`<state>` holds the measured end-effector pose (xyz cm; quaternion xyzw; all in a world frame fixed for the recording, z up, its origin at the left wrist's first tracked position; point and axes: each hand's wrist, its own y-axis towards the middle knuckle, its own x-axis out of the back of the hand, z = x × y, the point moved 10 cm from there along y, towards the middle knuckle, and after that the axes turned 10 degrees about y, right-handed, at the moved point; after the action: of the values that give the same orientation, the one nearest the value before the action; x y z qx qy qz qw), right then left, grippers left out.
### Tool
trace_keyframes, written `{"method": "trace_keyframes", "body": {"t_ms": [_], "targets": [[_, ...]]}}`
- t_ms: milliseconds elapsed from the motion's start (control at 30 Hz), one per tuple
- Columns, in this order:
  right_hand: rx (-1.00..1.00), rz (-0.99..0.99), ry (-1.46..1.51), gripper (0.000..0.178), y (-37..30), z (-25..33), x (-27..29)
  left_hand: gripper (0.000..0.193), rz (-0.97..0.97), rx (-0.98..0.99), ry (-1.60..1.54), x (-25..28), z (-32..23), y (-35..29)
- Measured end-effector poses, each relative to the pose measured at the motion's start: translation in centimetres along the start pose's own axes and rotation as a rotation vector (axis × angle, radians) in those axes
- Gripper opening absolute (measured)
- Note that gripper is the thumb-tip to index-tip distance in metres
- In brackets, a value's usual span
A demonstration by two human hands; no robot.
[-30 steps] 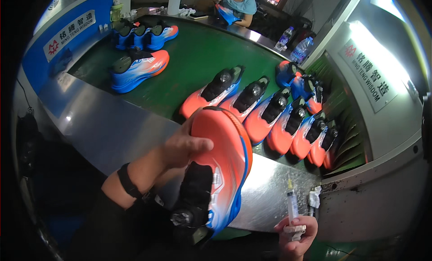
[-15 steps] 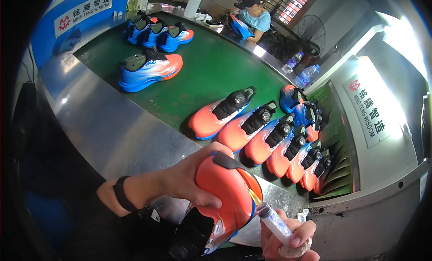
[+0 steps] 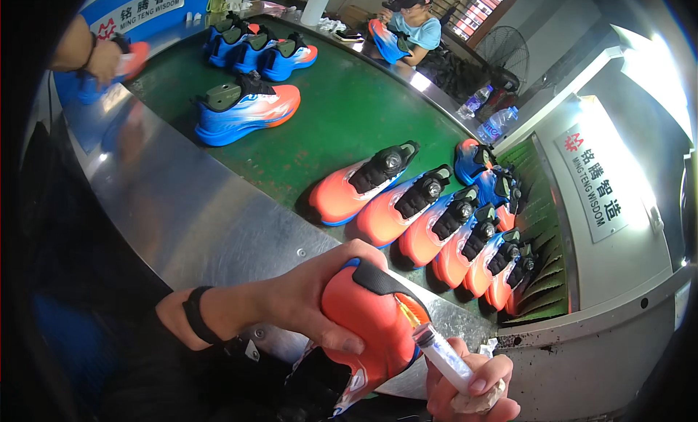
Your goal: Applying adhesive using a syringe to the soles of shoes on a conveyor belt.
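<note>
My left hand (image 3: 320, 298) is wrapped round a coral and blue shoe (image 3: 363, 316), which is tilted with its coral toe up and its black sole tip (image 3: 374, 278) showing. At the lower right my right hand (image 3: 472, 385) grips a slim clear plastic tube (image 3: 447, 360) with a dark collar and a thin amber tip. That tip meets the shoe's side, along the edge of the sole; whether it touches I cannot tell. A whitish lump (image 3: 480, 400) is also held in the right hand's fingers. The shoe's lower end is hidden in dark shadow.
Coral-toed shoes (image 3: 338, 202) stand in a row on the green conveyor belt (image 3: 342, 109), beside a metal ledge (image 3: 218, 204). One shoe (image 3: 247, 113) sits apart near more shoes at the far left. Another person's hand (image 3: 104, 64) holds a shoe at upper left. A machine housing (image 3: 618, 225) bounds the right.
Another person's arm with a shoe has come in at the upper left. The shoe in my left hand has turned slightly; the tube's tip stays at its side.
</note>
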<state>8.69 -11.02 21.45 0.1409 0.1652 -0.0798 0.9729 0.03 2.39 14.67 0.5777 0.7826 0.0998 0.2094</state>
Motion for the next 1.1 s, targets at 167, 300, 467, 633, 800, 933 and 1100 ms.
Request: {"method": "trace_keyframes", "body": {"t_ms": [167, 300, 467, 633, 800, 933, 1100], "targets": [[0.069, 0.028, 0.069, 0.06, -0.6, 0.2, 0.9, 0.081, -0.051, 0.061, -0.009, 0.8, 0.5, 0.0], [0.032, -0.044, 0.09, 0.061, -1.9, -0.6, 2.8, 0.072, -0.107, 0.053, -0.046, 1.5, 0.8, 0.0], [-0.016, -0.14, 0.097, 0.054, -3.3, -1.9, 4.1, 0.073, -0.153, 0.008, -0.055, 2.4, 1.1, 0.4], [0.104, -0.066, -0.003, 0.047, -3.1, -1.8, 3.2, 0.076, -0.207, 0.059, -0.111, 3.2, 1.9, 0.4], [0.087, -0.126, -0.006, 0.046, -4.7, -3.0, 4.3, 0.077, -0.176, 0.032, -0.094, 3.4, 1.9, 0.7], [-0.017, -0.084, 0.137, 0.05, -6.3, -4.9, 4.9, 0.079, -0.222, 0.108, -0.201, 3.8, 3.1, 0.7], [-0.04, -0.179, 0.109, 0.044, -8.5, -6.3, 5.3, 0.072, -0.266, 0.126, -0.183, 4.7, 3.6, 0.9]]}}
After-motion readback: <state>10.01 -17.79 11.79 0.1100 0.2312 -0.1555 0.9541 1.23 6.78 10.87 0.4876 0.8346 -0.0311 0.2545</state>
